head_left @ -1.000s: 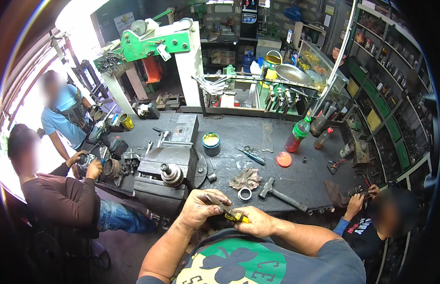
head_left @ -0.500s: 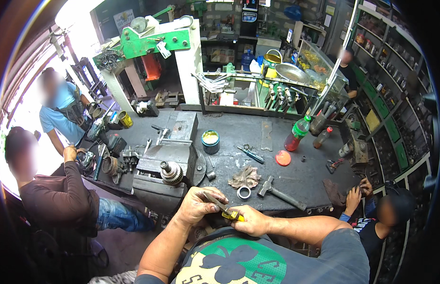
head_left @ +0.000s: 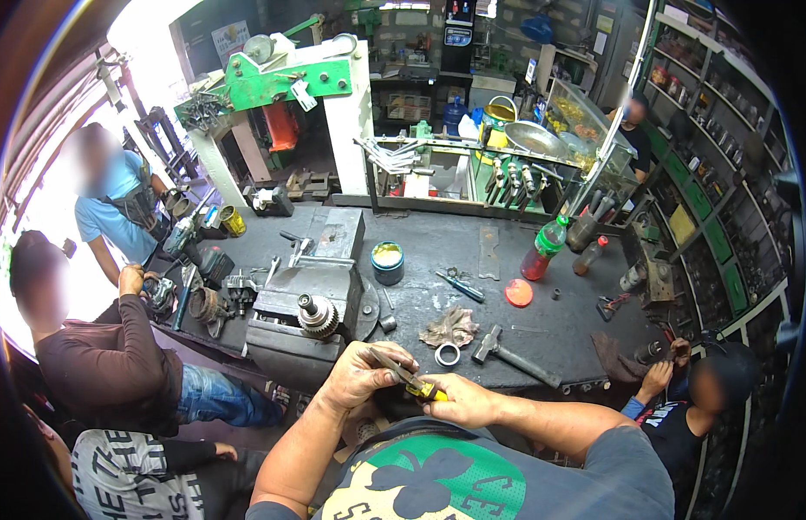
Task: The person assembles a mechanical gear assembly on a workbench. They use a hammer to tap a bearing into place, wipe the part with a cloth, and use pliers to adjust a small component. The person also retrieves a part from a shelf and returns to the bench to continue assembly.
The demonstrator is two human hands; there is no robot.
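While the left hand [head_left: 368, 377] pinches the grey metal end between thumb and curled fingers, the right hand [head_left: 459, 402] wraps closely round the yellow handle, so both are pressed onto one yellow-handled tool [head_left: 430, 393]; whether its own metal end is parted, I cannot tell. It lies aslant, metal end towards ten o'clock, handle towards four, in front of the torso and just near of the front edge of the black bench [head_left: 416, 299]. With the hands as the dial's centre, the heavy vise [head_left: 286, 295] closes off ten o'clock, a geared shaft [head_left: 317, 317] at its near end. At one o'clock lies a crumpled rag [head_left: 452, 327], a metal ring [head_left: 447, 354] just beside it; between two and three, a hammer [head_left: 517, 356] points its handle to four, its tip near the edge. Bench surface shows between the vise and the rag, with an open can [head_left: 387, 269] farther off near twelve. Beyond, a green-and-white press [head_left: 286, 82] rises at eleven and shelving [head_left: 719, 173] fills half past one. Co-workers are at nine [head_left: 117, 373] and three [head_left: 702, 399].
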